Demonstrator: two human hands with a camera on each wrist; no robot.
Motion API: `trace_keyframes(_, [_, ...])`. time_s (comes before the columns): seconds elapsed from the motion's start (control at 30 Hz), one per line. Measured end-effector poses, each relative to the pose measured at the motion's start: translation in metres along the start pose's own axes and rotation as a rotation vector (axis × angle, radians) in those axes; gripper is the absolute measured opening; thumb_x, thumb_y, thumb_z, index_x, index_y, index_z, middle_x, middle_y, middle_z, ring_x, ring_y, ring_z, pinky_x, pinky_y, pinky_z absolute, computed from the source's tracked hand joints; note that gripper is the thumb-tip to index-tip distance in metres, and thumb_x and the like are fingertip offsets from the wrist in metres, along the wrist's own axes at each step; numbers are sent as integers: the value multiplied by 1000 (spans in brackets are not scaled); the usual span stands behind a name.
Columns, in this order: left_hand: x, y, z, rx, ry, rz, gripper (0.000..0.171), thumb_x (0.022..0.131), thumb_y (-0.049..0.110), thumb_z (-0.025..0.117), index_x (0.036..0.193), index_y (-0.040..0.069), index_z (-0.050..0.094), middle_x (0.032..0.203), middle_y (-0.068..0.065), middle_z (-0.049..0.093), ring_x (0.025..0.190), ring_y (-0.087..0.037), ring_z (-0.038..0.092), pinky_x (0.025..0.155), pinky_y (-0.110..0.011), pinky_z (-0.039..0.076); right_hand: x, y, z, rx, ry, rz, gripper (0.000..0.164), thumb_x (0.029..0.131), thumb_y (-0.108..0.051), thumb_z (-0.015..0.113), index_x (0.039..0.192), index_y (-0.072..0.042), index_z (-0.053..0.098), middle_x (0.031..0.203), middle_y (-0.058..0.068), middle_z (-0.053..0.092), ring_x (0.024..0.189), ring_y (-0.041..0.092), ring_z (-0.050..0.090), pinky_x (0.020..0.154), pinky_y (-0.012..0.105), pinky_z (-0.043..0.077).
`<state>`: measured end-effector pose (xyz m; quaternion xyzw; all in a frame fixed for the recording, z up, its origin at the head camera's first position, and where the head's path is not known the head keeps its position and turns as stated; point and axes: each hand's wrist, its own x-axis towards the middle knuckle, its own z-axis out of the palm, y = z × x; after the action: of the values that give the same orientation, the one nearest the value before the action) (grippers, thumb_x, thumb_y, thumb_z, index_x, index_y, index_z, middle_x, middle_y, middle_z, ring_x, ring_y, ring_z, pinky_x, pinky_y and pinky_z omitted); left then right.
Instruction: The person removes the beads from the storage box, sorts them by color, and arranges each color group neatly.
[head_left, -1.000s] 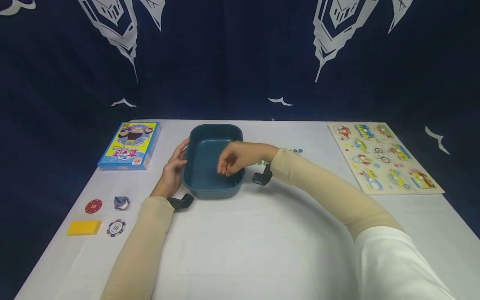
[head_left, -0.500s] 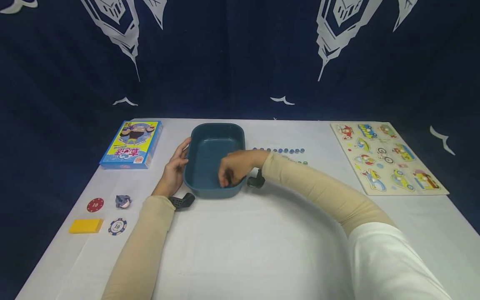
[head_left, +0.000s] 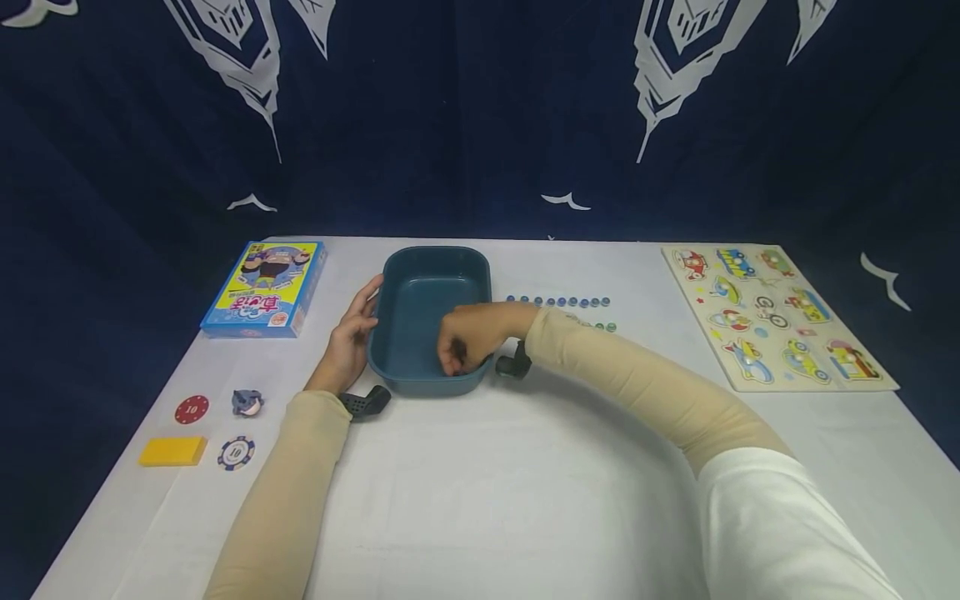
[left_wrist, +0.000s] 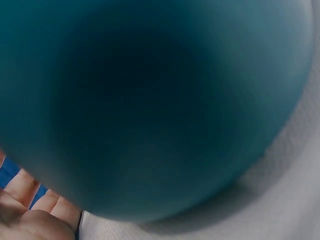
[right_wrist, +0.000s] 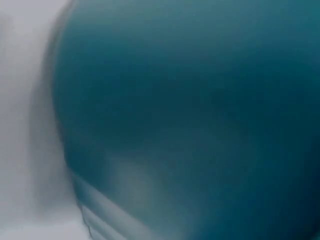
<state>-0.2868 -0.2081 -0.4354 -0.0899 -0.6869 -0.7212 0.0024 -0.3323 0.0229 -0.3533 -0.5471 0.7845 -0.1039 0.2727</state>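
A dark teal bin [head_left: 420, 321] stands in the middle of the white table. My left hand [head_left: 345, 346] rests against its left side, with fingers fairly straight along the outer wall. In the left wrist view, the bin wall [left_wrist: 150, 125] fills most of the picture, and the left fingers [left_wrist: 22, 187] show at the lower left. My right hand [head_left: 474, 336] reaches down into the bin's near right part with fingers bent downward. Its fingertips are hidden, so whether it holds anything does not show. Only the blurred bin wall [right_wrist: 165, 110] appears in the right wrist view.
Right of the bin lie a row of blue beads [head_left: 561, 302] and some green ones [head_left: 606, 327], partly behind the sleeve. A boxed game [head_left: 262, 289], red chip [head_left: 191, 409], shark figure [head_left: 247, 402], yellow block [head_left: 172, 451] and blue-white chip [head_left: 236, 452] are left; a picture board [head_left: 776, 321] is right.
My right hand has moved lower and nearer in the bin, uncovering more of the bead rows, then stayed nearly still. The left hand keeps its place at the bin's side.
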Motion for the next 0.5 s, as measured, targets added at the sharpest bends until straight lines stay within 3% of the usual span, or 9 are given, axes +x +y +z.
trace_keyframes(0.23, [0,2,2,-21,3,-1,78,81,9,33,158,23,28,164,0,25,150,-19,18,119,-51,1,-18,9,-4,244,196,-126,20,77,6,73,91,-7,76,82,-2,70,77,12,63,73,28,54])
trace_keyframes(0.5, [-1,3,2,-35,1,-1,78,81,9,33,158,23,28,164,-1,24,151,-20,18,119,-51,1,-57,21,-7,508,448,-180,14,84,4,71,98,5,72,92,14,72,83,20,68,77,36,57])
